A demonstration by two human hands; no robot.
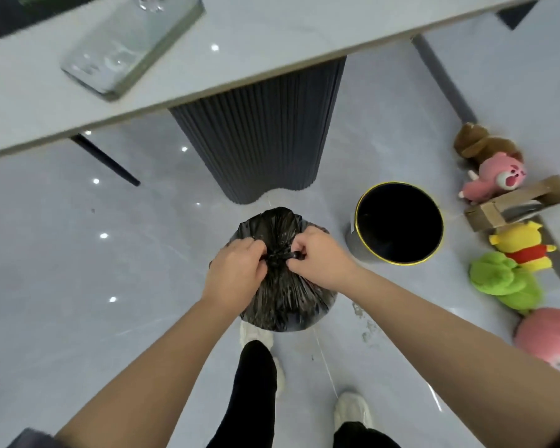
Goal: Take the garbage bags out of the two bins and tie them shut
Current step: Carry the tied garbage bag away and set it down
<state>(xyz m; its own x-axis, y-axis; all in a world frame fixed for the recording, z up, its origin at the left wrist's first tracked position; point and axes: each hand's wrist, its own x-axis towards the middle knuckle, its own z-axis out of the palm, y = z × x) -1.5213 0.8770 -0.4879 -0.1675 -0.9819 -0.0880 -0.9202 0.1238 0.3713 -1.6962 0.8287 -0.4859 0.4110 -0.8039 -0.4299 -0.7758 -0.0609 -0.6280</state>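
Note:
A full black garbage bag [283,295] hangs in front of me above the floor, its neck gathered into a knot between my hands. My left hand [235,274] grips the twisted plastic on the left of the knot. My right hand [317,253] pinches a short black end on the right side of the knot. A round bin [398,223] with a gold rim stands on the floor to the right, dark inside; whether a bag lines it I cannot tell. Only one bin is in view.
A pale table [256,50] with a ribbed dark pedestal [259,134] stands just beyond the bag, a glass tray [130,43] on top. Several plush toys [505,279] and a cardboard box [514,202] lie along the right. My feet [349,412] are below on the glossy floor.

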